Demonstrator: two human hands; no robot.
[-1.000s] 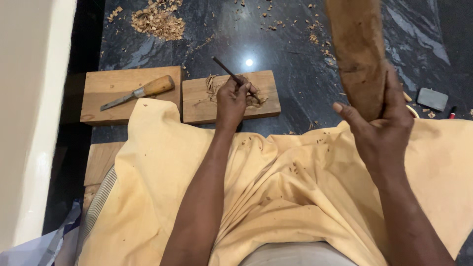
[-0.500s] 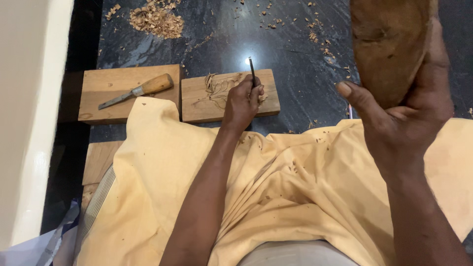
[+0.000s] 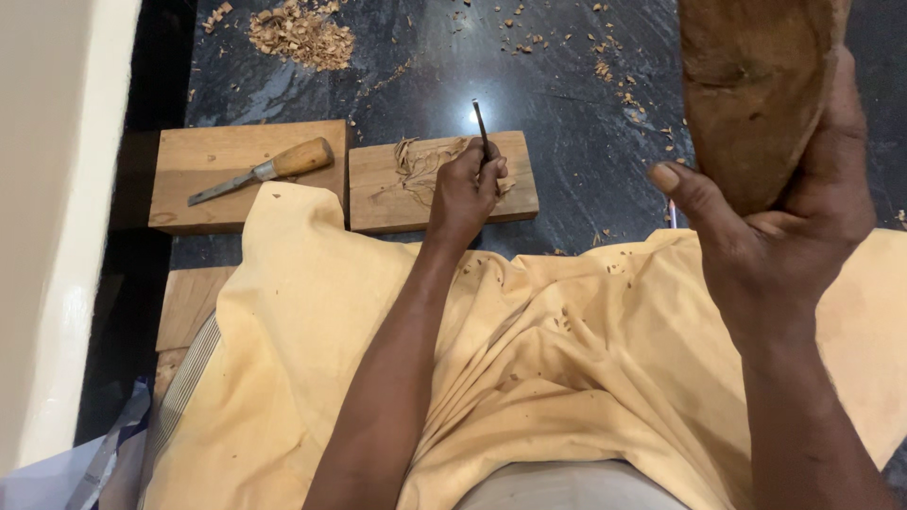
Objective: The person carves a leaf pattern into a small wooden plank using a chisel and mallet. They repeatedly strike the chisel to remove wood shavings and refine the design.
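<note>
My left hand (image 3: 468,189) rests on a small wooden board (image 3: 387,194) on the dark floor and grips a thin dark carving tool (image 3: 480,126) that points up and away. Pale curled shavings (image 3: 420,161) lie on that board beside the hand. My right hand (image 3: 789,222) is raised at the upper right and holds a large brown carved wooden piece (image 3: 756,85), thumb stretched out to the left. A yellow cloth (image 3: 567,359) covers my lap under both arms.
A second wooden board (image 3: 203,203) lies to the left with a wooden-handled chisel (image 3: 265,170) on it. A heap of wood chips (image 3: 302,33) sits on the dark stone floor (image 3: 567,104) at the top. A pale wall (image 3: 47,217) runs along the left.
My right hand lifted the wooden piece higher and closer to the camera. In my left hand the thin tool swung from slanting left to pointing nearly upright, while the hand stayed on the board.
</note>
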